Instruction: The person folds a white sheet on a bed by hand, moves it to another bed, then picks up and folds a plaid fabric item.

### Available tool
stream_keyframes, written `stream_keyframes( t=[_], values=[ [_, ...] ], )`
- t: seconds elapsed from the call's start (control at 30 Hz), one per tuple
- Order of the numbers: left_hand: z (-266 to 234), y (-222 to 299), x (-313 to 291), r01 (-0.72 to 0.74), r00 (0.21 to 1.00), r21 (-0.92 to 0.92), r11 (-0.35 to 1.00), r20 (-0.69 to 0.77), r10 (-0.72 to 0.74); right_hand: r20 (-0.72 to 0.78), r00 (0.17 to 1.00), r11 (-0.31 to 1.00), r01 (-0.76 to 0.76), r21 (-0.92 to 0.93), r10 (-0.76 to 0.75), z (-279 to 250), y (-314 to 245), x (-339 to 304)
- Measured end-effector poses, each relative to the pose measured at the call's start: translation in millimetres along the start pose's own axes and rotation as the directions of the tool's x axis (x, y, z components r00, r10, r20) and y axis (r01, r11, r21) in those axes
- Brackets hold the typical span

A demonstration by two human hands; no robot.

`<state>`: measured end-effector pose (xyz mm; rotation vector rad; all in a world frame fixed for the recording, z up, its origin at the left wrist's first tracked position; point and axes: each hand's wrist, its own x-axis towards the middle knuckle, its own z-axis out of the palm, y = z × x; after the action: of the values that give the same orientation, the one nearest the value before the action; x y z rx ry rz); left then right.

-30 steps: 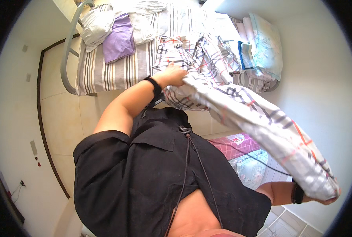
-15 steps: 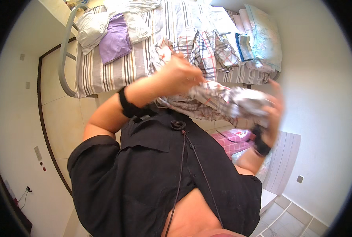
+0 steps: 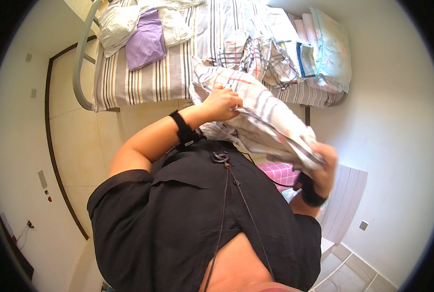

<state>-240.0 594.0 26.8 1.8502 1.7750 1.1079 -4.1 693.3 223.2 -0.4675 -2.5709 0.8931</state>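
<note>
A white cloth (image 3: pixel 268 117) with grey and red check lines hangs bunched between both of my hands, in front of my chest. My left hand (image 3: pixel 222 103) grips its upper end, close to the edge of the bed (image 3: pixel 144 85). My right hand (image 3: pixel 324 165), blurred, holds the lower end at the right, beside a white wall. A black band sits on each wrist. More of the same checked fabric (image 3: pixel 256 56) lies crumpled on the bed beyond my left hand.
The bed has a striped sheet and a grey metal end rail (image 3: pixel 81 73). On it lie a purple cloth (image 3: pixel 146 41), white bundled linen (image 3: pixel 115 24) and pale pillows (image 3: pixel 331 46). Pink checked fabric (image 3: pixel 280 173) lies below my hands. Beige tiled floor lies at the left.
One second ago the cloth was stretched long between my widely parted hands. The right hand has since come up and in, and the cloth is gathered into a shorter bunch.
</note>
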Motion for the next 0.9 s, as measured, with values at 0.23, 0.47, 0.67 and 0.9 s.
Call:
stream_keyframes(
  t=[0.23, 0.47, 0.67, 0.9],
  values=[
    [50, -36, 25, 0.166, 0.970, 0.287, 0.943, 0.126, -0.209, -0.474, 0.837, 0.960, 0.208, -0.186, -0.273, -86, -53, -105],
    [56, -115, 13, 0.289, 0.888, 0.030, 0.957, -0.382, -0.256, -0.962, 0.144, 0.915, -0.302, -0.266, -0.232, -98, -102, -128],
    [-126, -88, 5, 0.270, 0.844, -0.437, 0.858, -0.322, -0.429, -0.911, 0.169, 0.860, -0.430, 0.275, 0.376, -131, -14, -125],
    [-185, -184, -129, 0.688, 0.476, 0.464, 0.558, 0.292, -0.830, -0.047, 0.498, 0.494, -0.840, 0.225, 0.866, -34, 212, -102]
  ],
)
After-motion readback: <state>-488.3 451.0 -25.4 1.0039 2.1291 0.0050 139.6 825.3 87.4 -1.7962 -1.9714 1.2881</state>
